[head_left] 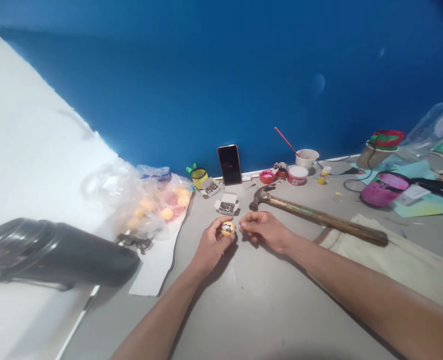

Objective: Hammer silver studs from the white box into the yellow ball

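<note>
Between the thumb and fingers of my left hand [216,242] sits a small yellow-orange ball [228,228], its upper side dotted with shiny silver pieces that look like thumbtacks. My right hand [264,231] is just right of the ball, apart from it, with thumb and fingertips pinched together. Whatever that pinch may hold is too small to make out. Beyond my hands stands an open small white box [227,206] of silver tacks. A second open box [210,188] with similar pieces lies behind it. A claw hammer [319,214] with a worn wooden handle rests beyond my right forearm.
An upright phone [229,165] leans against the blue wall. Left are a plastic bag [157,195] of orange balls, glasses [135,242] and a large black cylinder [67,252]. Paint pots [297,175], a white cup [307,158] and a pale cloth [386,260] are right.
</note>
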Motion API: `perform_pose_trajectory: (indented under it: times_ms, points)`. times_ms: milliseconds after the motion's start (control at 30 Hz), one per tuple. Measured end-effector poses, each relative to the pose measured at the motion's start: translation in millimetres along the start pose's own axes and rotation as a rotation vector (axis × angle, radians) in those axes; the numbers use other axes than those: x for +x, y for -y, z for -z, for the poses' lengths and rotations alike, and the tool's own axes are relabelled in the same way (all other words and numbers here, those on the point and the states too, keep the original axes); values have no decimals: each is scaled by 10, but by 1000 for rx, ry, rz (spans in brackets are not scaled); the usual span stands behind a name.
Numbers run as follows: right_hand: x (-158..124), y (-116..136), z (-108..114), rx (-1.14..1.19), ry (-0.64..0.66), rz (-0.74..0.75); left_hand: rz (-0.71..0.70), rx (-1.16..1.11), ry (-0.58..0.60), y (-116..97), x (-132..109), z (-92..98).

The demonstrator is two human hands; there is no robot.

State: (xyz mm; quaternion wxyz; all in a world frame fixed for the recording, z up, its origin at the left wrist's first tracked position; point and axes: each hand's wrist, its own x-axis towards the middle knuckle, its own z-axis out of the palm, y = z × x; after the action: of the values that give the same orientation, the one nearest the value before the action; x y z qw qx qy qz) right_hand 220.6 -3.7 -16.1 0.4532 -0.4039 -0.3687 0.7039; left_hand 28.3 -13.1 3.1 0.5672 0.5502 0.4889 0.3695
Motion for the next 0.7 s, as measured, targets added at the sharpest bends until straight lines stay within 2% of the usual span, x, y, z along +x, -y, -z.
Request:
perform_pose_trajectory:
  times_ms: [333, 700]
  points:
    - [-7, 15, 7, -16, 26, 17, -18, 18, 18, 8, -2, -14]
    - [-33, 52, 32, -87, 111, 8, -50, 43, 55, 16, 7, -20]
